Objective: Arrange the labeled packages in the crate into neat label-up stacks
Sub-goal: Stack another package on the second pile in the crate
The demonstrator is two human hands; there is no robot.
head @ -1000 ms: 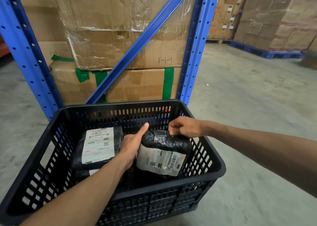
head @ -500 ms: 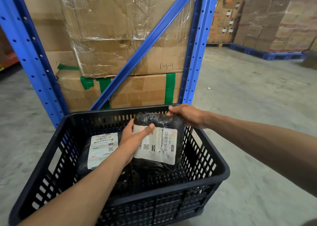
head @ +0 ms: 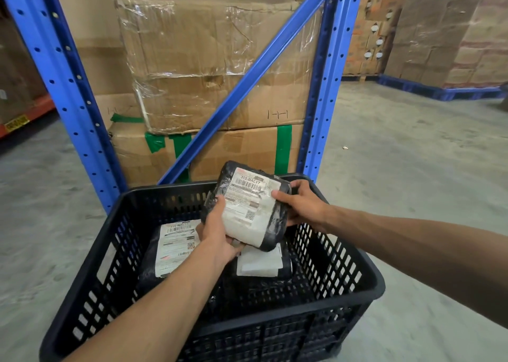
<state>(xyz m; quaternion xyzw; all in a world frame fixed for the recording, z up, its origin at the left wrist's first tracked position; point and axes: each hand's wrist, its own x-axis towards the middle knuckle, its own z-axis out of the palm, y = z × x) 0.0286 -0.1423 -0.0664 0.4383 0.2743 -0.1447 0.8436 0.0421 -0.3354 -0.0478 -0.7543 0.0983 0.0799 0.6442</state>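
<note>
Lifted higher since a moment ago, package (head: 251, 206) now tilting label-up above the crate (head: 365, 268), clamped between left hand (head: 217, 233) and right hand (head: 303, 206). Mid-placing, by the look of it; next, likely lowering flat onto the right-hand package (head: 261, 264). Lying alongside, left package (head: 176, 247), label up. Standing close behind, rack (head: 68, 86) and boxes (head: 192, 73), not blocking.

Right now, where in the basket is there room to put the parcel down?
Both hands, left and right, hold the parcel above the basket. Free patches: on top of the right-hand parcel below it, and the dark strip along the near wall. The left side is crowded by another labelled parcel.
</note>
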